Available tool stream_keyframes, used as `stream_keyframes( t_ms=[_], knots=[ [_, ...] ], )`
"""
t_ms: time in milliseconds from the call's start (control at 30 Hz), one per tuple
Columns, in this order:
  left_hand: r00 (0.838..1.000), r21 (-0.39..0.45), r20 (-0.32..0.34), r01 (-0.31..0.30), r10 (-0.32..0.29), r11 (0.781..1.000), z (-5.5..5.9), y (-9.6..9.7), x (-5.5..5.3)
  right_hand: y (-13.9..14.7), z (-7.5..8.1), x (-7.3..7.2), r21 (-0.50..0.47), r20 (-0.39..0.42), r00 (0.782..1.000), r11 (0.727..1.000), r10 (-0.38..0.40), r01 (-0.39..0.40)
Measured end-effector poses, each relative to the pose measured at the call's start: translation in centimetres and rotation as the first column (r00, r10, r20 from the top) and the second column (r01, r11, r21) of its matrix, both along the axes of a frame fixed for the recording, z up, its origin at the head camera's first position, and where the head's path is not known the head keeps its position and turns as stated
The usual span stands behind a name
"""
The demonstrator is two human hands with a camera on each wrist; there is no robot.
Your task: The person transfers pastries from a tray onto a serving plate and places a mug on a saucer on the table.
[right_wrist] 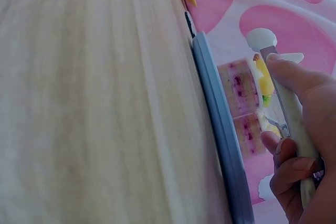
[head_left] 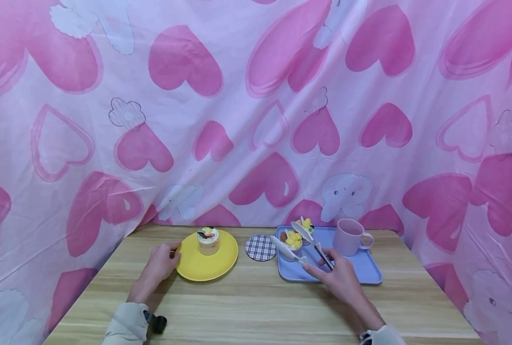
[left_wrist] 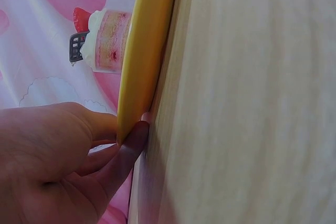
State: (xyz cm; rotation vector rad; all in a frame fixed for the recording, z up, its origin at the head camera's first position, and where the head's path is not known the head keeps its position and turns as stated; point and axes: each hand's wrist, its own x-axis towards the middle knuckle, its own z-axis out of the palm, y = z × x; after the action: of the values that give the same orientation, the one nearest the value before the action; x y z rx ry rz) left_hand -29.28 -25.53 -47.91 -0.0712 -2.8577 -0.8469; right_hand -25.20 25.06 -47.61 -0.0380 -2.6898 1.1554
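Yellow plate (head_left: 195, 266) in the left grip (head_left: 158, 264), pinched sensibly by its rim, looks light, stiff; right grip (head_left: 341, 279) grasps likely springy tongs (head_left: 320, 251).

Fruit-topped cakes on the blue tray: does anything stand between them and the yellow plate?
Aside from the tongs in the right hand, nothing tall: only the low rim of the blue tray, then the round plaid coaster flat on the wooden table, before the yellow plate. Neither looks likely to block a lifted cake.

Cake (head_left: 208, 246) on plate (head_left: 195, 268); coaster (head_left: 261, 247) between plate and tray (head_left: 291, 273)
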Motion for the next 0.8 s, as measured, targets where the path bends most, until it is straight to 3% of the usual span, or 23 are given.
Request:
stream_keyframes(
  t_ms=[300,600,800],
  knots=[
    [1.000,0.012,0.014,-0.016,0.016,1.000,0.03,0.16,0.17,0.16,-0.35,0.05,0.020,0.008,1.000,1.000,0.007,-0.008],
    [1.000,0.020,0.025,-0.017,0.017,1.000,-0.10,0.21,0.00,0.60,-0.76,-0.04,0.129,-0.001,1.000,0.992,0.001,-0.001],
    [1.000,0.024,0.027,-0.016,0.016,1.000,0.01,0.24,-0.02,0.67,-0.61,0.01,0.148,0.008,1.000,0.989,-0.007,0.006]
  ],
)
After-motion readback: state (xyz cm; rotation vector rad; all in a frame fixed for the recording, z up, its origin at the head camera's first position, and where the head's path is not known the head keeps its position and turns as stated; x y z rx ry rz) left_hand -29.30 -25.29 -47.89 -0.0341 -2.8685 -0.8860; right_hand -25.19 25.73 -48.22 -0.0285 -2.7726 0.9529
